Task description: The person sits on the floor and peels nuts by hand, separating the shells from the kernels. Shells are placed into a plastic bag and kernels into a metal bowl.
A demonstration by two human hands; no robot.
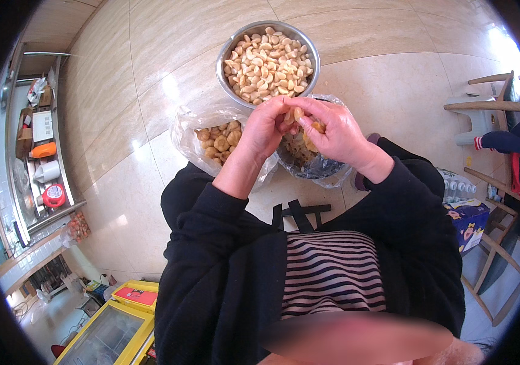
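My left hand (pixel 266 124) and my right hand (pixel 333 130) meet over the gap between the bowl and the bin. Pale garlic cloves (pixel 292 116) sit between the fingers of both hands. A yellowish piece of garlic (pixel 310 140) is tucked under the right palm. Just beyond the hands stands a round metal bowl (pixel 220 73) heaped with peeled cloves. To the left, a clear plastic bag (pixel 182 132) holds whole garlic bulbs (pixel 221 143). Below my right hand, a dark bin lined with plastic (pixel 317 171) contains papery skins, partly hidden by the hand.
Tiled floor (pixel 182 59) surrounds the containers. At the left is a metal shelf (pixel 66 182) with bottles and boxes; a yellow-framed freezer (pixel 134 337) stands lower left. On the right are a plastic stool (pixel 469 118), wooden chairs, a blue box (pixel 469 223) and a person's sleeve (pixel 508 137).
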